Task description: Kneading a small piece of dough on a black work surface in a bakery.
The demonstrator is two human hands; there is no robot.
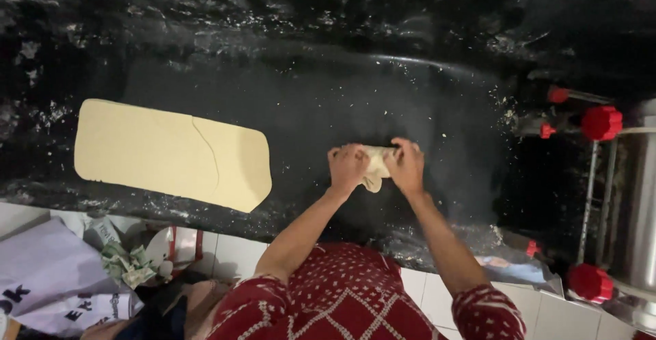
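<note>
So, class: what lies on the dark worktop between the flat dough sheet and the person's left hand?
Nothing but bare, flour-dusted dark worktop lies between the dough sheet and the left hand, as the head view shows.

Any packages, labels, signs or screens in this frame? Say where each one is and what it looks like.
Pale bag: bottom left, below the black worktop, lavender-white, soft, with dark lettering.
Crumpled wrapper: just right of the bag, green and white.
No signs or screens visible.
</note>
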